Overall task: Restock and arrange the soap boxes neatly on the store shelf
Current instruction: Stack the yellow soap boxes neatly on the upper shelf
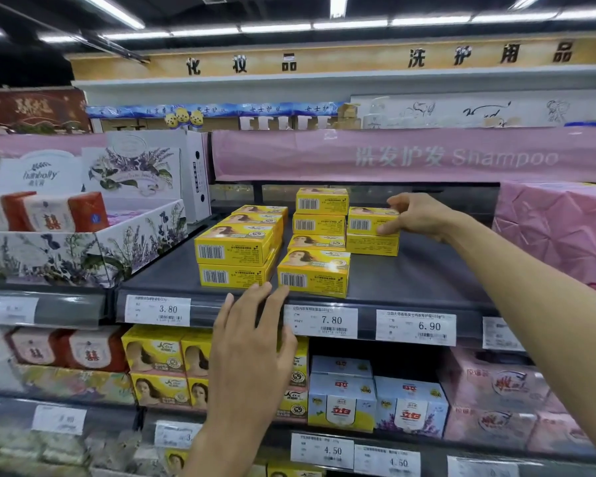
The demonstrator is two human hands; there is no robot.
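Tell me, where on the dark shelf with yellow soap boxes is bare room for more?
The widest bare patch of the shelf lies between the right stack, whose top box the right hand grips, and the pink package. A narrow strip borders the floral tray. The left stack and middle stack stand crowded.

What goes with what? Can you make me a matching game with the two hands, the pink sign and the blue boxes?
Things:
1. right hand
2. left hand
3. pink sign
4. blue boxes

Places or states:
A. open, fingers straight, by the shelf edge
B. hanging above the yellow stacks
C. pinching a yellow soap box
D. down below the yellow stacks

Pairs: 1-C, 2-A, 3-B, 4-D.
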